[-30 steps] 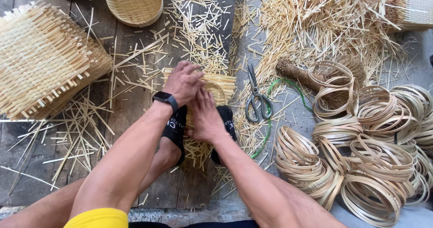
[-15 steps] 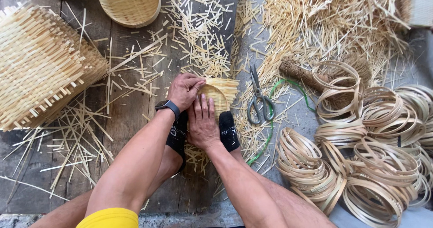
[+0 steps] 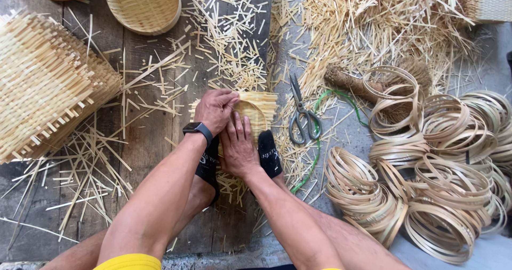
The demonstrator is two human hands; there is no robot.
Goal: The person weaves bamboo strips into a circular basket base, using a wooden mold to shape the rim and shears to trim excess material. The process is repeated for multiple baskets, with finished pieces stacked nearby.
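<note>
Since a second ago the left hand (image 3: pixel 216 110) has slid from above the woven mat (image 3: pixel 256 112) onto its left edge, fingers curled gripping, while the right hand (image 3: pixel 238 147) presses flat, fingers together, seating the mat on the floorboards (image 3: pixel 144 142) beside scissors (image 3: pixel 302 115).

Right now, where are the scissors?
In the head view, the scissors lie on the floor just right of the right hand and the small woven piece, beside a green cord.

Weathered dark wooden planks (image 3: pixel 144 142) cover the left of the floor, grey concrete (image 3: pixel 482 56) lies to the right, all under even daylight, strewn with pale straw-coloured offcuts (image 3: pixel 373 19).
</note>
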